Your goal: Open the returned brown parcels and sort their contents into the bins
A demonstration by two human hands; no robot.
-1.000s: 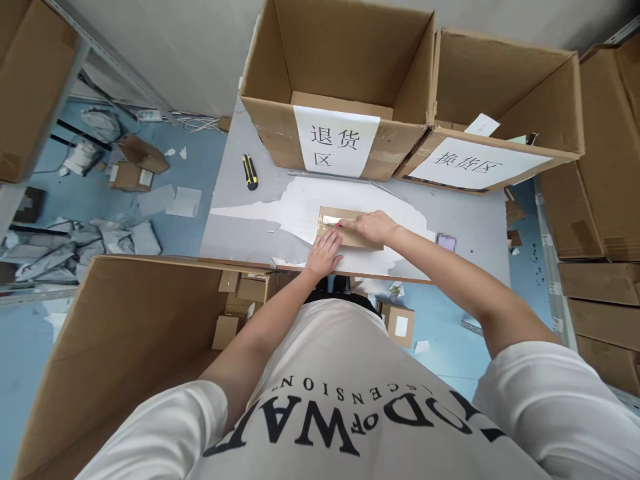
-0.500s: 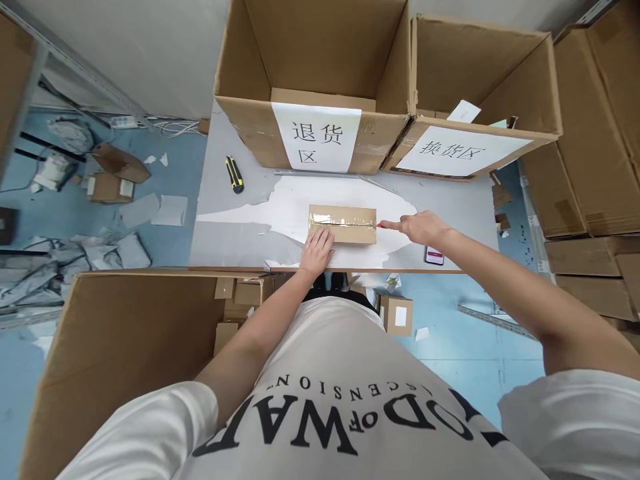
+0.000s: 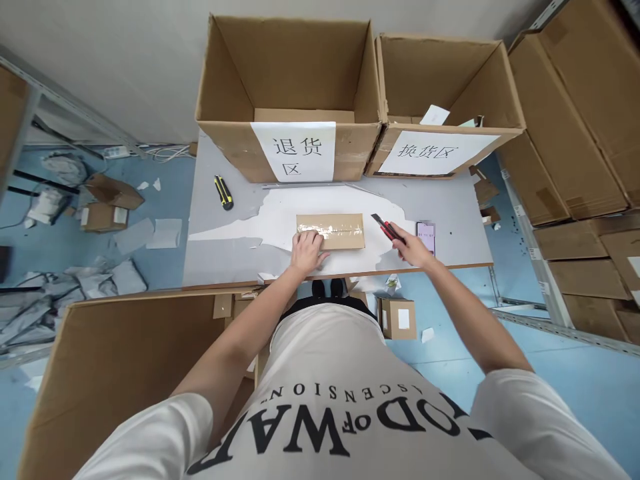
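Right grip (image 3: 411, 248) closed around a red cutter (image 3: 386, 228), blade bared just right of the taped box (image 3: 331, 231) on the worktop (image 3: 220, 247); left hand (image 3: 306, 251) flat on its near-left corner — risk: a slipped stroke could nick those fingers or contents.

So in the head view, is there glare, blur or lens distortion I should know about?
Head view: soft even light, faint shadows. Glare shines on the clear tape across the small box under the left hand. Wide-angle lens bends table edges and labelled cartons. Red cutter in the right hand stays sharp; no motion blur.
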